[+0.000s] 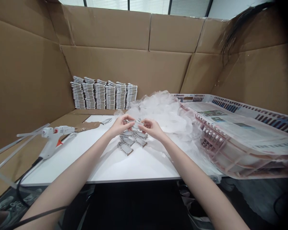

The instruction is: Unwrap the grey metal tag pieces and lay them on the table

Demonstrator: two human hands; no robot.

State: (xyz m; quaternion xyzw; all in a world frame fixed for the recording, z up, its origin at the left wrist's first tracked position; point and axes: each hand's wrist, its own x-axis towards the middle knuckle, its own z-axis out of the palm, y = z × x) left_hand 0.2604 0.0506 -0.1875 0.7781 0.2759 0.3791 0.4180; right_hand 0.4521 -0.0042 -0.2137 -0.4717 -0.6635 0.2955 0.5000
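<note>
Between my left hand [121, 125] and my right hand [151, 128] is a small flat grey frame-shaped piece [135, 126], pinched by the fingertips of both. It is held just above several similar grey pieces [126, 149] lying loosely on the white table [110, 167]. Each loose piece has a pale middle, a darker rim and a small knob at one end. One more such piece [106, 121] lies apart, to the left beyond my left hand. Fine details of the held piece are covered by my fingers.
Stacks of similar pieces [100, 95] stand against the cardboard wall [124, 68]. A white glue gun [50, 143] with a red trigger and clear glue sticks [16, 147] is at left. Crumpled translucent bags [163, 111] lie behind my right hand, beside a pink basket [212, 137] bearing printed sheets.
</note>
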